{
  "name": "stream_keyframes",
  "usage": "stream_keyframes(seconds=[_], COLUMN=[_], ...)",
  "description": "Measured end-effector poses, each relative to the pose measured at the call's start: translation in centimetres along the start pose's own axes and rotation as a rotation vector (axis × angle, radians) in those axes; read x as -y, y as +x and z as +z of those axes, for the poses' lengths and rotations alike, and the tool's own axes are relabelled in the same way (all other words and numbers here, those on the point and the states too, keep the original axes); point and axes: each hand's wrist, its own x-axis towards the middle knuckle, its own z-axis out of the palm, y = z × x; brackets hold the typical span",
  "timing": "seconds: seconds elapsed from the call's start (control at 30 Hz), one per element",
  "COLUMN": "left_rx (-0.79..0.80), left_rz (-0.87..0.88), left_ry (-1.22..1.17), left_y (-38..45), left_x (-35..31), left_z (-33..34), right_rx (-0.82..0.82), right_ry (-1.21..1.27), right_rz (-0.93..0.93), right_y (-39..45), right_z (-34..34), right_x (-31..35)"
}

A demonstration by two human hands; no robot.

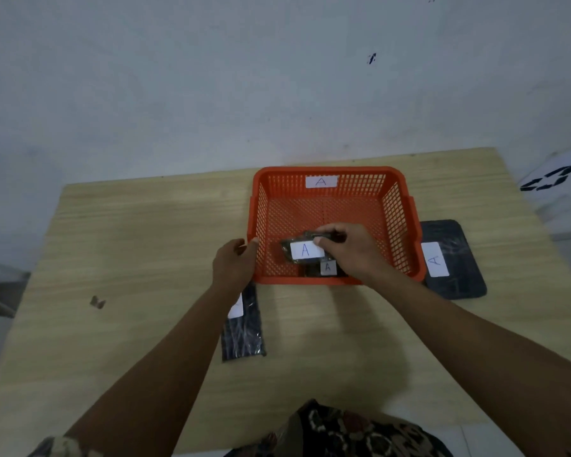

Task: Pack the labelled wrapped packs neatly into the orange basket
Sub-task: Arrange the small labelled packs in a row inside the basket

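The orange basket [330, 199] stands on the wooden table, with a white "A" label on its far wall. My right hand [350, 250] reaches inside it and grips a small dark wrapped pack [302, 249] with a white "A" label, held just above the basket floor. Below it, near the front wall, lies another small labelled pack [327, 268]. My left hand [233, 263] rests against the basket's left wall, fingers curled on the rim. A long dark pack [243, 328] lies under my left forearm. A large flat labelled pack [452, 258] lies right of the basket.
The table [139, 245] stands against a pale wall. A small brown scrap [97, 302] lies on its left part. A white bag with a black printed symbol [554, 186] sits beyond the right edge. Patterned clothing shows at the bottom.
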Motion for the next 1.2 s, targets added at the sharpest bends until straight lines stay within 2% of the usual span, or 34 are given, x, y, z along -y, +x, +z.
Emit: stream_keyframes(seconds=[0.1,0.27,0.43,0.57,0.67,0.83,1.0,1.07,1.2], left_rx=[-0.021,0.007,-0.016,-0.114,-0.15,-0.164,-0.171,-0.176,-0.171], left_rz=[0.06,0.188,0.162,0.189,0.199,0.216,0.208,0.203,0.201], left_ry=[-0.022,0.002,0.014,0.001,0.001,-0.003,0.01,0.013,0.028], left_y=[2.0,5.2,7.0,6.7,6.8,6.9,6.7,6.6,6.5], left_x=[-1.1,-4.3,-3.5,-2.8,-2.7,-2.3,-2.6,-2.7,-2.9], left_z=[0.0,0.6,2.8,3.6,3.8,4.1,4.1,4.1,4.1], right_rx=[-0.068,-0.201,-0.137,-0.112,-0.065,0.14,0.141,0.152,0.061], right_ry=[0.167,0.152,0.046,0.058,-0.019,-0.314,-0.528,-0.54,-0.469], right_rz=[0.056,0.14,0.179,0.188,0.13,-0.122,-0.19,-0.203,-0.253], right_y=[1.9,6.8,11.1,13.6,14.2,13.8,14.1,13.9,12.0], right_z=[0.7,2.3,3.8,5.4,6.0,5.5,5.0,4.8,3.5], right_x=[2.0,3.6,2.4,0.9,-0.1,-2.2,-3.0,-2.7,-1.2])
